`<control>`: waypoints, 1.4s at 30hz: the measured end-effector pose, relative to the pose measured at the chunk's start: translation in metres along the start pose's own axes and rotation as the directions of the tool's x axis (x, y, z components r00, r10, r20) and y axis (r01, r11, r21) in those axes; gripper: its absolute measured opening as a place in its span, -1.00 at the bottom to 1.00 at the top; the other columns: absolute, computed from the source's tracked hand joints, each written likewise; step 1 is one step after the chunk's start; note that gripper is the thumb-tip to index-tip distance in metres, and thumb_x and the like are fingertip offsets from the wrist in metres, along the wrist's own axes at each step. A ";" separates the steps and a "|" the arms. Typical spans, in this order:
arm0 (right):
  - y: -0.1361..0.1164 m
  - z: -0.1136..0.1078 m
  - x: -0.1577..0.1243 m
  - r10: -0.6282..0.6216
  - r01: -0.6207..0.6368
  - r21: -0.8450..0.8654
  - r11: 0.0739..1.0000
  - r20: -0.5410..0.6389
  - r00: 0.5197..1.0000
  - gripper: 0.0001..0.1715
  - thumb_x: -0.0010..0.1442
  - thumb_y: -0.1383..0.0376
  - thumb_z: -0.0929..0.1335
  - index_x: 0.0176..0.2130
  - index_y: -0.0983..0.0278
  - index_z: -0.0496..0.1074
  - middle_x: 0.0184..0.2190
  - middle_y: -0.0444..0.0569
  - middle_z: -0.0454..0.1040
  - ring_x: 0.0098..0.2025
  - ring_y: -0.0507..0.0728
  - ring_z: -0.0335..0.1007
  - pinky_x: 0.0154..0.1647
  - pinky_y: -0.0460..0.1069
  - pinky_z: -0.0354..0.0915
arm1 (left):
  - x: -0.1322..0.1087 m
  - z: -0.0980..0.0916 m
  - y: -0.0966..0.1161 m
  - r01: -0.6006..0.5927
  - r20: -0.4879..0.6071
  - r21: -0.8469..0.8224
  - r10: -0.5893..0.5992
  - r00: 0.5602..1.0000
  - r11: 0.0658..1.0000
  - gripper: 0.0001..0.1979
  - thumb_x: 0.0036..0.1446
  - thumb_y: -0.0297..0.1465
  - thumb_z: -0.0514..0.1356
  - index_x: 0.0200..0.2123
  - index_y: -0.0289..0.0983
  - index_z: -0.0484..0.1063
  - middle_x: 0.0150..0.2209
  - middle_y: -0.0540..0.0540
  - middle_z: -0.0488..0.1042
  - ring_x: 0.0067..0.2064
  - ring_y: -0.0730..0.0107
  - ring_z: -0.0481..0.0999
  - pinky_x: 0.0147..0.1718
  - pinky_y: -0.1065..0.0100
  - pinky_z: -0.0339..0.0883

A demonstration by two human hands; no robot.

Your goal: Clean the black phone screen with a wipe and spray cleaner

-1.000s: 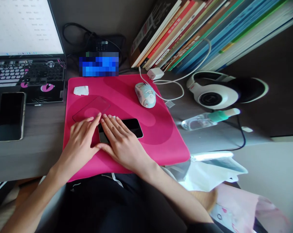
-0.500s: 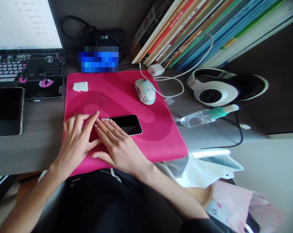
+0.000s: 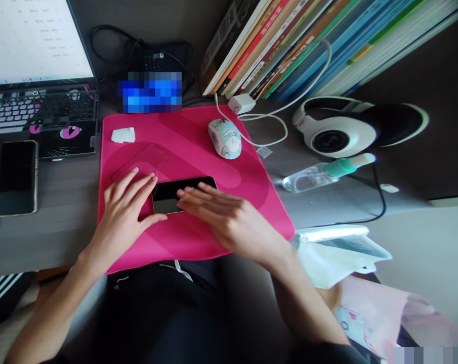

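**A:** where's the phone [image 3: 164, 197] sitting rn?

**B:** flat on the pink mat [image 3: 198, 146], around its middle. left hand [image 3: 128, 205] rests at the phone's end with the thumb along the edge, grip open. right hand [image 3: 229, 220] lies flat over the screen, grip open too, nothing pinched.

**A:** and the glass sheet [image 3: 141, 159]?

**B:** also on the mat, toward its far left corner, just past the left fingertips.

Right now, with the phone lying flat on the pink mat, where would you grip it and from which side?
Probably by its two long edges, pinched from above near its left end. The phone lies flat, screen up, lengthwise across the pink mat; the left hand sits at that end, and the right hand covers the other.
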State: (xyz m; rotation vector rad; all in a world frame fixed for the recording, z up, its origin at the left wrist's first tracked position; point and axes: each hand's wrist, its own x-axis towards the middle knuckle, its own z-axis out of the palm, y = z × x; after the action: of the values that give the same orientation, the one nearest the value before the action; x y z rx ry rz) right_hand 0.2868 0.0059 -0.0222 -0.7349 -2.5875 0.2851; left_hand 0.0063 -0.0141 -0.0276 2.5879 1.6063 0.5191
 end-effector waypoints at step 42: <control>0.047 0.012 -0.007 0.357 -0.358 0.032 0.933 -0.192 0.914 -0.55 0.58 0.16 0.24 0.30 0.21 0.48 0.27 0.08 0.58 0.32 0.28 0.49 0.36 0.27 0.40 | 0.002 -0.024 -0.035 0.136 -0.015 0.264 -0.137 0.990 0.955 -0.40 0.52 -0.20 0.05 0.49 -0.33 0.22 0.29 -0.40 0.48 0.28 -0.18 0.48 0.25 -0.07 0.37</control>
State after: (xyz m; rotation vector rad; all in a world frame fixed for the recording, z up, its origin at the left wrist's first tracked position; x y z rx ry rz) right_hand 0.3078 0.0403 -0.0491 -1.1792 -2.2591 0.3017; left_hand -0.0300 0.0006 -0.0122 2.6236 1.9592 0.3073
